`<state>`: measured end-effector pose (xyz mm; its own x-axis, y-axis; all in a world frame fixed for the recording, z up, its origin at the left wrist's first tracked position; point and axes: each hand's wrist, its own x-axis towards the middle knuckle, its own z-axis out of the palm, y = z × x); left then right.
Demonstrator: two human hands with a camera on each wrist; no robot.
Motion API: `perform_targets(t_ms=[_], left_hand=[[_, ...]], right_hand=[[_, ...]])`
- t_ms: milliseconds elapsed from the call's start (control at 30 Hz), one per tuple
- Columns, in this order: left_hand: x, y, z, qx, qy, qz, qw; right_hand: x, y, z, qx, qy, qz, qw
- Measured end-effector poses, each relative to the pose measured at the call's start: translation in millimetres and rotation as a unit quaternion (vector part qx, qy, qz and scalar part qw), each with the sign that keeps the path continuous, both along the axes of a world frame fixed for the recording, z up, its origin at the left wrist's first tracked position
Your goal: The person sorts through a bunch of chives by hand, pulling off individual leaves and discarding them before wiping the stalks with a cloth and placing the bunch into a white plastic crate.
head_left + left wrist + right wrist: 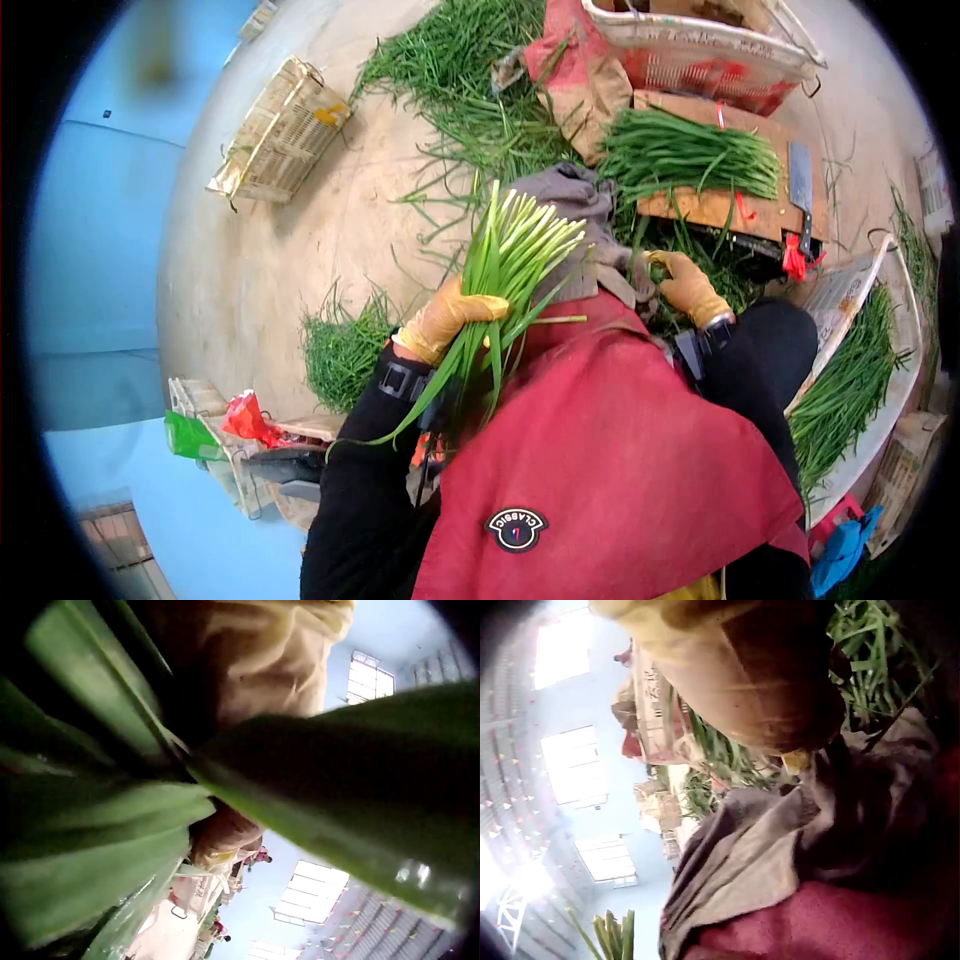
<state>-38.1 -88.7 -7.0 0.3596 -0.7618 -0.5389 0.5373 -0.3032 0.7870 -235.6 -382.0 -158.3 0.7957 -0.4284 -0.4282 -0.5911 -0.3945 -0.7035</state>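
Observation:
My gloved left hand [448,318] grips a bunch of garlic chives [505,262] near its middle. Pale cut ends point up and away, and long green leaves hang down past the wrist. Close in the left wrist view, broad leaves [97,832] cross in front of the yellowish glove [270,667]. My gloved right hand [690,285] is beside a grey cloth [572,205] on the lap, fingers bent right at its edge. In the right wrist view the cloth [742,847] bunches up under the glove [742,675]; I cannot tell whether the fingertips pinch it.
A thick chive bundle [690,152] lies on a wooden board [700,208] with a cleaver [800,185] at its right. Loose chives [455,60] heap on the floor ahead. White crates stand at left [285,130] and top right [700,45]. More chives [850,385] fill a container at right.

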Motion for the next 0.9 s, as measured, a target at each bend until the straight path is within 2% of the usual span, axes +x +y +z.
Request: perform_targets(t_ms=[67,100,133,167,233,267,300,333,400,433,533,567,600,633,667,700,733,800,867,900], left_hand=[[4.1,-6.1,14.5,-0.037,-0.010,0.000,0.999],[4.7,-11.3,21.9,-0.052,-0.021,0.006,0.998],[5.5,-16.4,27.4,-0.066,-0.032,0.009,0.997],[11.8,-17.5,26.9,-0.034,-0.046,-0.022,0.998],[6.9,-34.2,35.0,-0.055,-0.120,-0.054,0.990],[0.0,-43.6,37.5,-0.065,-0.153,-0.070,0.984],[-11.3,-54.0,37.1,-0.106,-0.253,-0.074,0.959],[-17.0,-58.0,41.1,-0.057,-0.374,-0.129,0.917],[-27.9,-61.4,47.9,0.047,-0.588,-0.224,0.776],[-31.3,-60.9,46.8,0.031,-0.596,-0.237,0.767],[-39.0,-58.5,43.3,-0.017,-0.617,-0.276,0.737],[-38.3,-57.6,47.4,0.009,-0.578,-0.281,0.766],[-33.8,-57.6,46.0,-0.017,-0.566,-0.273,0.778],[-27.2,-58.6,44.8,-0.041,-0.553,-0.264,0.789],[-20.0,-59.0,44.8,-0.065,-0.541,-0.255,0.798],[-14.2,-59.1,54.5,0.014,-0.412,-0.243,0.878],[-9.5,-61.9,68.4,0.089,-0.351,-0.210,0.908],[21.7,-60.4,40.2,0.031,-0.324,-0.153,0.933],[24.8,-67.8,37.4,-0.048,-0.216,-0.192,0.956],[18.5,-72.6,33.3,-0.067,-0.172,-0.213,0.959]], right_hand=[[4.9,-9.1,7.9,-0.003,-0.170,0.005,0.985],[12.6,-9.9,23.4,0.156,-0.197,0.000,0.968],[21.5,-5.9,38.1,0.261,-0.256,0.027,0.930],[28.0,2.8,52.8,0.295,-0.275,0.045,0.914],[43.7,20.1,86.7,0.418,-0.298,0.095,0.853],[50.4,31.8,102.7,0.469,-0.321,0.084,0.819],[58.6,44.8,115.5,0.519,-0.364,0.074,0.770],[63.6,55.0,123.1,0.567,-0.403,0.063,0.715],[61.9,64.0,125.2,0.606,-0.397,0.028,0.688],[65.8,69.5,118.6,0.620,-0.410,0.014,0.669],[60.9,74.9,110.4,0.629,-0.410,-0.047,0.659],[58.6,74.9,108.5,0.653,-0.403,-0.069,0.637],[57.9,75.7,116.7,0.677,-0.395,-0.091,0.614],[62.4,74.6,111.3,0.641,-0.410,-0.130,0.635],[63.6,73.1,115.2,0.677,-0.410,-0.096,0.603],[65.4,69.6,108.6,0.676,-0.399,-0.099,0.612],[66.2,66.9,104.9,0.674,-0.387,-0.101,0.621],[64.9,68.5,103.9,0.695,-0.389,-0.093,0.597],[64.6,69.7,108.7,0.712,-0.395,-0.083,0.574],[63.1,70.7,112.1,0.683,-0.399,-0.085,0.605]])
